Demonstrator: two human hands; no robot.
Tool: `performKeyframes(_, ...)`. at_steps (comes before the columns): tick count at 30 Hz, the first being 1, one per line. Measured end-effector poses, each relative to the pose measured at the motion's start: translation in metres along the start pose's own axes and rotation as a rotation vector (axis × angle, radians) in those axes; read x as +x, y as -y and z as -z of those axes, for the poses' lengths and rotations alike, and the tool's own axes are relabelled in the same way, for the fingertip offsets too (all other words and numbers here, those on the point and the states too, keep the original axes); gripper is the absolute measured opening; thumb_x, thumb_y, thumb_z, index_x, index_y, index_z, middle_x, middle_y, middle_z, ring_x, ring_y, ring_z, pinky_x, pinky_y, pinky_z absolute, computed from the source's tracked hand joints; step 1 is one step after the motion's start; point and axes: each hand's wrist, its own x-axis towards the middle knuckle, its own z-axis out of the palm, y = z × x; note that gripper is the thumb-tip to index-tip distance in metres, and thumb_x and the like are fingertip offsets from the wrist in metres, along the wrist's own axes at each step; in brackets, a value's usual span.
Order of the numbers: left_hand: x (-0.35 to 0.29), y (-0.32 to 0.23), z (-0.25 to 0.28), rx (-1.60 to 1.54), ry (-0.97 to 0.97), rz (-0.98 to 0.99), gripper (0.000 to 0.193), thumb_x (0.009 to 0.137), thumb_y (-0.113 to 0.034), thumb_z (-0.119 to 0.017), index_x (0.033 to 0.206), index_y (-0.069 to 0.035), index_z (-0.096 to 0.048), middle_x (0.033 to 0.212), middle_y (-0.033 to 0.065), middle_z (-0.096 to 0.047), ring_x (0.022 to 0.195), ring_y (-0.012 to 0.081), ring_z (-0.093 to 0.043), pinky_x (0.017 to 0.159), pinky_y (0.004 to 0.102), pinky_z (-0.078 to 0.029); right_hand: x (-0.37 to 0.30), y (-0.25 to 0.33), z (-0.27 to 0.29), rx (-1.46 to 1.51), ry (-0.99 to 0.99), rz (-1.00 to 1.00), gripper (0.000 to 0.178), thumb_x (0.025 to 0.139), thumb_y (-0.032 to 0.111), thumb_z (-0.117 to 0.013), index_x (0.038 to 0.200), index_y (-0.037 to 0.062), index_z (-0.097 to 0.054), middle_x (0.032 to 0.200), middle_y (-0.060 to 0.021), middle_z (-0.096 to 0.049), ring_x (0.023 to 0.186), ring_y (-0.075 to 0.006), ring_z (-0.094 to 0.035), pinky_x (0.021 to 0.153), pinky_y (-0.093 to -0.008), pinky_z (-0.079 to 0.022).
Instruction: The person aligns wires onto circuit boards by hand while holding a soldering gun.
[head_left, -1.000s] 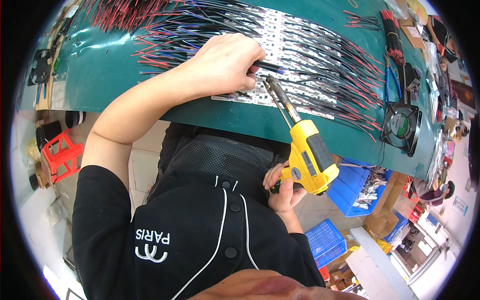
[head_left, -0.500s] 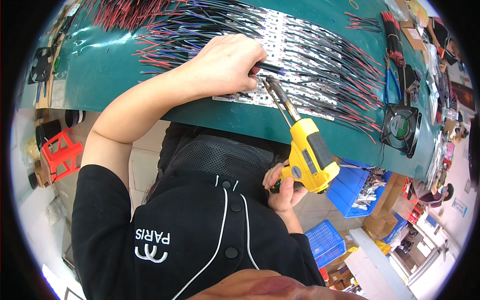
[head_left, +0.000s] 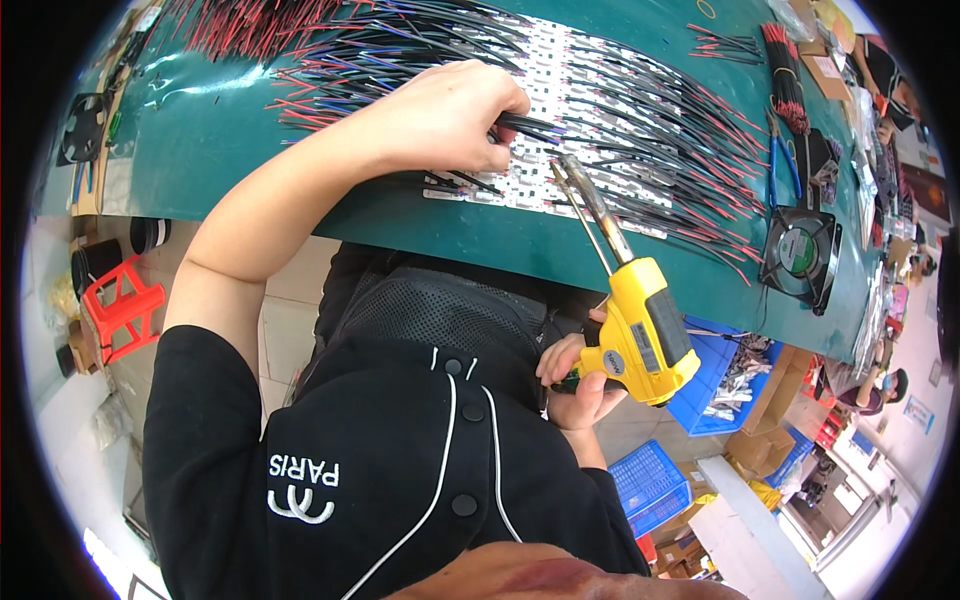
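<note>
My left hand is closed on a small bunch of black wires, over a sheet of small white circuit boards. The ends of these wires point right, over the boards. Low at the right, my right hand grips the handle of a yellow soldering gun. Its long metal barrel and thin side tube reach up over the boards, and the tip sits just below and right of the held wires. Many black wires with red ends fan out from both sides of the boards.
All this lies on a green-covered table. On its right are a small black fan, blue-handled pliers and a tied wire bundle. Below the table's right side stands a blue bin; a red stool is at left.
The soldering gun and my right hand have shifted right and slightly down, so the tip is farther from my left fingers. My left hand has moved slightly left with the wires.
</note>
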Motion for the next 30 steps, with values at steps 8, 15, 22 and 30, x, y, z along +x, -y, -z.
performKeyframes(8,0.011,0.019,0.025,-0.228,-0.173,-0.057,0.024,0.093,-0.017,-0.048,0.104,0.002,-0.056,0.079,0.006,-0.06,0.066,0.0125,-0.052,0.064,0.025,-0.045,0.006,0.008,0.004,0.244,0.028,0.151,0.07,0.082,0.04,-0.062,0.126,-0.0041,-0.029,0.06,-0.0069,-0.049,0.049,-0.016,-0.049,0.05,-0.0296,-0.044)
performKeyframes(15,-0.011,-0.043,0.075,-0.397,-0.599,0.029,0.013,0.09,-0.001,-0.047,0.098,0.003,-0.056,0.066,-0.0001,-0.047,0.061,0.0069,-0.042,0.057,0.0196,-0.038,0.018,0.019,0.018,-0.11,0.006,0.068,0.044,0.082,0.005,-0.054,0.12,-0.0069,-0.035,0.06,-0.0069,-0.047,0.047,-0.0122,-0.045,0.048,-0.0259,-0.043)
performKeyframes(22,-0.048,-0.028,0.015,-0.22,-0.319,-0.048,0.017,0.076,0.004,-0.064,0.092,-0.002,-0.066,0.071,0.0044,-0.055,0.065,0.0132,-0.052,0.058,0.0237,-0.041,0.008,0.012,0.016,0.077,0.037,-0.016,0.053,0.081,0.023,-0.06,0.118,-0.0063,-0.037,0.064,-0.008,-0.047,0.05,-0.0144,-0.049,0.048,-0.0298,-0.048)
performKeyframes(30,-0.044,-0.025,-0.024,-0.255,-0.325,0.05,0.011,0.08,-0.003,-0.063,0.088,0.004,-0.063,0.077,0.0103,-0.062,0.066,0.0169,-0.058,0.064,0.0272,-0.046,0.002,0.006,0.019,0.086,0.063,-0.04,0.052,0.082,0.023,-0.059,0.117,-0.0079,-0.038,0.063,-0.0076,-0.047,0.049,-0.0139,-0.048,0.046,-0.0271,-0.046)
